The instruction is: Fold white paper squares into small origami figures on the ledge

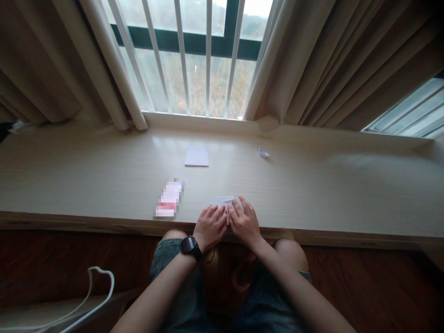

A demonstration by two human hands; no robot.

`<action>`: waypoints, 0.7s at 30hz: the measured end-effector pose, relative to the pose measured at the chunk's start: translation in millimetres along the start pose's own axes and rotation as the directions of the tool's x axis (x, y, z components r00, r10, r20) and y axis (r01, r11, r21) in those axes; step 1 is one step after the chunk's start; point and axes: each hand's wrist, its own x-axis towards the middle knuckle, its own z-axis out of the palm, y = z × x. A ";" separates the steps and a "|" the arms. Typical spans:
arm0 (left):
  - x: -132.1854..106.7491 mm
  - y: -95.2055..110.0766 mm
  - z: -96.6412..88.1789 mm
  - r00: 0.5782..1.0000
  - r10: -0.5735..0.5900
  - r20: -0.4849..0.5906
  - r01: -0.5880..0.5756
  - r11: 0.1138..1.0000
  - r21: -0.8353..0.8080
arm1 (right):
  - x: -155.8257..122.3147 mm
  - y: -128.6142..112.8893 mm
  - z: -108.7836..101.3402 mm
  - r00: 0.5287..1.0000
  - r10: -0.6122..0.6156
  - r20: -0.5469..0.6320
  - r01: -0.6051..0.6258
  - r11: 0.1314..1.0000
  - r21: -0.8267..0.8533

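I see the white paper (222, 200) near the front edge of the tabletop (312, 194), its visible part lying lengthwise left to right. Left hand (211, 225) and right hand (244, 223), close together, touch it equally; pinching or pressing, I cannot tell.

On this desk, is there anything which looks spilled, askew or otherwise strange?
I see nothing spilled. The odd item is the flat, phone-like object left of the left hand: it appears as coarse pixel blocks, unlike its surroundings. It also lies slanted, near the desk's front edge.
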 end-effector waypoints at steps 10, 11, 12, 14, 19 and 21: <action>0.0 -0.2 0.8 1.000 -0.014 0.006 0.014 1.000 -0.005 | 4.8 1.7 -2.1 1.000 0.001 0.023 -0.001 0.999 0.037; -0.1 -0.3 1.0 1.000 -0.014 0.005 0.014 1.000 -0.003 | 6.7 1.9 -1.9 0.999 0.042 0.012 -0.043 0.998 0.041; -0.1 -0.4 1.2 1.000 -0.015 0.003 0.015 1.000 -0.002 | 9.2 2.3 -1.1 0.996 0.092 0.003 -0.092 0.995 0.049; -0.1 -0.5 1.2 1.000 -0.020 -0.003 0.020 1.000 -0.002 | 15.1 3.8 2.6 0.979 0.205 -0.016 -0.203 0.976 0.080; 0.1 -0.1 0.8 1.000 -0.025 -0.016 0.025 1.000 -0.013 | 28.0 10.8 18.8 0.913 0.401 -0.079 -0.378 0.902 0.208; -0.3 1.1 0.8 1.000 -0.027 -0.011 0.027 0.999 -0.017 | 31.1 13.9 24.0 0.898 0.433 -0.073 -0.406 0.882 0.239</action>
